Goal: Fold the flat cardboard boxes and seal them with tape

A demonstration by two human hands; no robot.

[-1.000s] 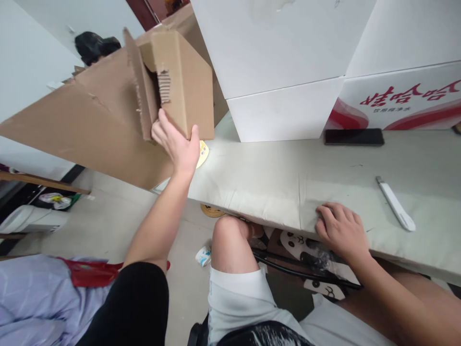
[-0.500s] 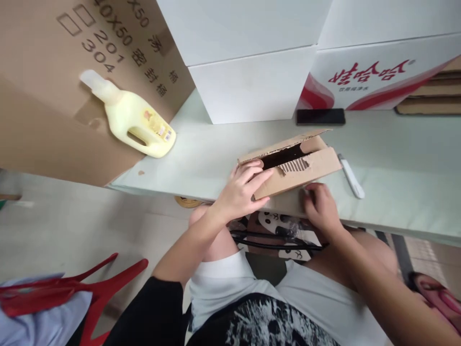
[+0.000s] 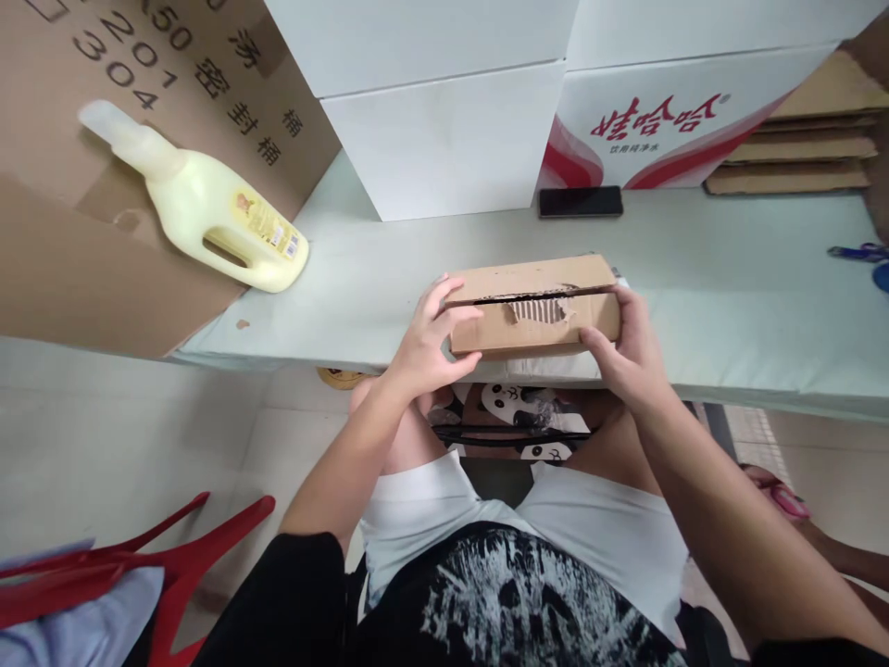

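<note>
A small brown cardboard box sits near the front edge of the table. Its lid lies almost closed, leaving a narrow dark gap, and a torn patch on the front shows the ribbed inner layer. My left hand holds the left end, thumb low and fingers over the lid's corner. Around the right end is my right hand, its thumb on the front face and the fingers behind the end. A bit of something white shows just behind the right end; the rest of it is hidden.
A yellow jug-shaped bottle lies tilted against a large carton at left. Along the back stand white boxes, a black phone and stacked flat cardboard. A red chair is lower left; another person's arm shows lower right.
My right hand has risen from the table edge to grip the box's right end. The lid has come down, and the box sits straighter. The white cutter at right is now mostly covered.
</note>
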